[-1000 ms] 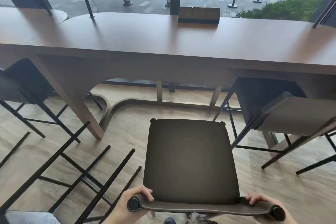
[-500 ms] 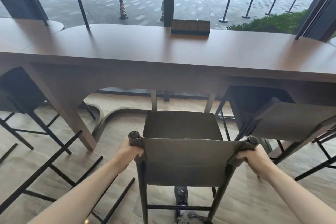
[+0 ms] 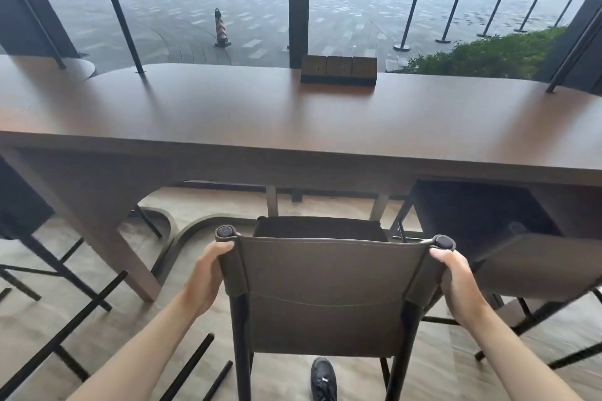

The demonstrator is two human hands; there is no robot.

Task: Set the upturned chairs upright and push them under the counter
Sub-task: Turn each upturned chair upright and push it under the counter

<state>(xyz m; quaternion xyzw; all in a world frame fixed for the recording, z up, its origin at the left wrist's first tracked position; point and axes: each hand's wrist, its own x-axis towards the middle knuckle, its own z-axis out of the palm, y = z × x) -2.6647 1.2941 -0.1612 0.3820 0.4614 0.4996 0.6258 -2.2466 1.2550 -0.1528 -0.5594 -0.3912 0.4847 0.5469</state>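
Observation:
A brown high chair (image 3: 329, 290) with black metal legs stands upright in front of me, its backrest facing me and its seat pointing at the long brown counter (image 3: 260, 120). My left hand (image 3: 208, 273) grips the left post of the backrest. My right hand (image 3: 456, 283) grips the right post. The seat's front edge sits just short of the counter's edge. At lower left the black legs of a tipped chair (image 3: 78, 329) stick up across the floor.
One chair (image 3: 527, 257) is tucked under the counter at right, another chair (image 3: 22, 212) at far left. The counter's slanted leg (image 3: 97, 221) stands left of my chair. A wooden block box (image 3: 338, 70) rests on the counter. My shoe (image 3: 322, 378) shows below.
The chair has swung from tilted back toward me to standing upright and has moved forward toward the counter. Both hands have kept their grip on the backrest posts.

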